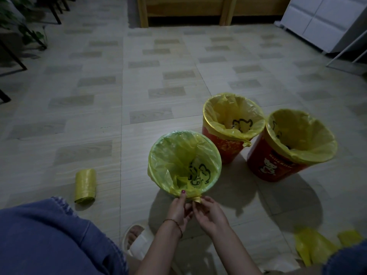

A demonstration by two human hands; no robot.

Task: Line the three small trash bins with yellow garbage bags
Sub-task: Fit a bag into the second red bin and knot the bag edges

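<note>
Three small bins stand on the tiled floor, each with a yellow bag folded over its rim. The nearest bin [184, 165] is pale green. Two red bins stand behind it, one in the middle [228, 143] and one at the right [278, 163]. My left hand [178, 209] and my right hand [208, 213] meet at the near rim of the green bin. Both pinch a twisted knot of its yellow bag [196, 199]. A roll of yellow bags [85, 185] lies on the floor to the left.
My knee in blue jeans [49, 239] fills the lower left, with a white slipper [137, 241] beside it. A loose yellow bag [317, 247] lies at the lower right. Wooden furniture [184, 10] stands at the back, a white cabinet [321, 18] at the top right, black chair legs [12, 56] at the left.
</note>
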